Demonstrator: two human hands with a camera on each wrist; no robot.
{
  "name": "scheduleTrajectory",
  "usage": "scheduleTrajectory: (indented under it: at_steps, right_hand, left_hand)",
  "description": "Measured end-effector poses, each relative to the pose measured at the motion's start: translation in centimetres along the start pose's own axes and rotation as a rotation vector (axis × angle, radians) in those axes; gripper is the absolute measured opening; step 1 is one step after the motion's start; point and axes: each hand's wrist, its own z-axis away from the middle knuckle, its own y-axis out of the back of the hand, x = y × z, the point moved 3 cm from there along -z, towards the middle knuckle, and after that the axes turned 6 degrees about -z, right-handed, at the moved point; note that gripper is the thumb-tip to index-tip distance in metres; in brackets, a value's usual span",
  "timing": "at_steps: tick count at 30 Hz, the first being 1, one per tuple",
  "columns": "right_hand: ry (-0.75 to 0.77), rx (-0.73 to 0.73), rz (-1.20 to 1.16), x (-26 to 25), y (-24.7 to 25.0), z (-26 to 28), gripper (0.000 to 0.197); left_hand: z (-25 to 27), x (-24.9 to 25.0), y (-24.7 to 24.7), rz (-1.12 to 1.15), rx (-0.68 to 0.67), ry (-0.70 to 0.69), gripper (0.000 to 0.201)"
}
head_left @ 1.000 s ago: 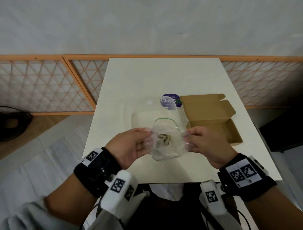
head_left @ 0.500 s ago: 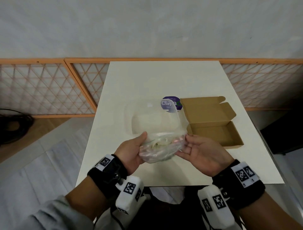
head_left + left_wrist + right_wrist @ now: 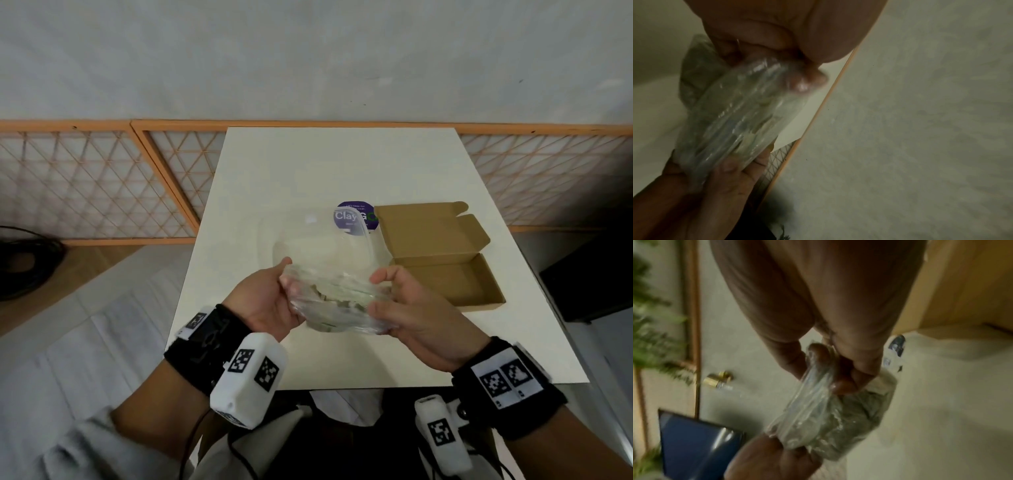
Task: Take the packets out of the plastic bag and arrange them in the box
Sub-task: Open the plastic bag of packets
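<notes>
A clear plastic bag [image 3: 337, 303] with pale packets [image 3: 325, 294] bunched inside hangs above the near part of the white table. My left hand [image 3: 274, 301] grips the bag's left side, thumb on top. My right hand [image 3: 407, 308] grips its right side, fingers curled into the plastic. In the left wrist view the bag [image 3: 740, 116] stretches between both hands. The right wrist view shows the fingers [image 3: 846, 382] pinching the bag [image 3: 830, 423] at its crumpled top. The open brown cardboard box [image 3: 455, 284] sits on the table just right of my hands, with nothing visible in it.
A clear plastic container [image 3: 322, 243] sits on the table [image 3: 342, 164] behind the bag. A round purple "Clay" label [image 3: 356, 219] lies beside the box's raised lid [image 3: 428, 233]. An orange lattice fence [image 3: 96, 181] runs along the table's far edge.
Both hands have shifted from pinching the bag's mouth open to holding the bag by its sides. The bag now lies more level and its mouth is no longer spread wide.
</notes>
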Motion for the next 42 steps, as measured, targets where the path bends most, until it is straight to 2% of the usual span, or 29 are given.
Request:
scheduleTrajectory:
  at_steps: [2, 4, 5, 6, 8, 9, 11, 14, 15, 18, 20, 21, 23, 25, 27, 29, 31, 34, 36, 40, 42]
  right_hand:
    - [0.096, 0.087, 0.16, -0.2, -0.2, 0.0, 0.025]
    - [0.222, 0.213, 0.402, -0.8, -0.2, 0.3, 0.003]
    - [0.292, 0.259, 0.562, -1.0, -0.1, 0.4, 0.005]
    - [0.35, 0.298, 0.718, -1.2, -0.1, 0.5, 0.01]
    - [0.388, 0.33, 0.884, -1.1, -0.1, 0.5, 0.016]
    - [0.366, 0.328, 0.895, -0.9, 0.0, 0.3, 0.018]
    - [0.272, 0.329, 0.785, -0.4, 0.3, -0.1, 0.02]
    - [0.131, 0.307, 0.518, 0.3, 0.6, -0.7, 0.02]
    - [0.11, 0.295, 0.45, 0.5, 0.7, -0.9, 0.02]
    - [0.056, 0.277, 0.277, 1.2, 1.0, -1.4, 0.019]
    - [0.03, 0.278, 0.175, 1.6, 1.1, -1.5, 0.018]
    - [0.016, 0.279, 0.12, 1.8, 1.1, -1.6, 0.017]
    - [-0.026, 0.269, -0.026, 2.1, 1.3, -1.6, 0.015]
    - [-0.084, 0.239, -0.21, 2.4, 1.6, -1.7, 0.012]
    - [-0.13, 0.221, -0.371, 2.6, 1.9, -1.9, 0.02]
    - [-0.162, 0.205, -0.476, 2.6, 1.9, -2.0, 0.028]
    - [-0.186, 0.195, -0.534, 2.6, 1.6, -2.0, 0.028]
    - [-0.195, 0.208, -0.538, 2.5, 1.3, -1.9, 0.025]
    - [-0.184, 0.178, -0.512, 2.7, 1.5, -1.9, 0.032]
    - [-0.204, 0.096, -0.292, 3.1, 1.1, -1.7, 0.04]
    - [-0.187, 0.073, -0.264, 3.0, 0.7, -1.7, 0.042]
  left_hand:
    - [0.3, 0.2, -0.2, 0.052, -0.055, -0.005, 0.048]
    - [0.1, 0.0, 0.1, 0.07, -0.108, 0.003, 0.065]
    - [-0.1, -0.2, 0.4, 0.073, -0.127, 0.016, 0.074]
    - [-0.3, -0.3, 0.4, 0.073, -0.138, 0.024, 0.073]
    - [-0.5, -0.5, 0.3, 0.046, -0.126, 0.002, 0.05]
    - [-0.6, -0.5, 0.3, -0.007, -0.093, -0.025, 0.05]
    - [-0.7, -0.2, 0.5, -0.154, -0.007, -0.129, 0.056]
    - [-0.5, 0.1, 1.3, -0.452, 0.111, -0.274, 0.079]
    - [-0.3, 0.1, 1.5, -0.568, 0.148, -0.31, 0.08]
    - [0.1, -0.2, 2.0, -0.996, 0.278, -0.431, 0.044]
    - [-0.1, -0.3, 2.4, -1.145, 0.331, -0.502, 0.02]
    - [-0.3, -0.4, 2.6, -1.15, 0.342, -0.509, 0.013]
    - [-0.9, -0.7, 3.2, -1.028, 0.33, -0.458, 0.008]
    - [-1.2, -1.2, 3.1, -0.726, 0.278, -0.339, 0.007]
    - [-1.2, -1.8, 2.6, -0.433, 0.183, -0.168, 0.007]
    - [-1.4, -2.4, 1.9, -0.261, 0.097, -0.027, 0.014]
    - [-1.8, -2.8, 1.4, -0.139, 0.077, 0.021, 0.024]
    - [-2.1, -3.1, 1.2, -0.016, 0.08, 0.016, 0.032]
    - [-2.3, -2.9, 1.2, 0.016, 0.076, 0.014, 0.028]
    - [-1.9, -2.7, 0.9, -0.076, 0.034, 0.027, 0.027]
    - [-1.4, -2.6, 0.5, -0.126, 0.027, 0.007, 0.028]
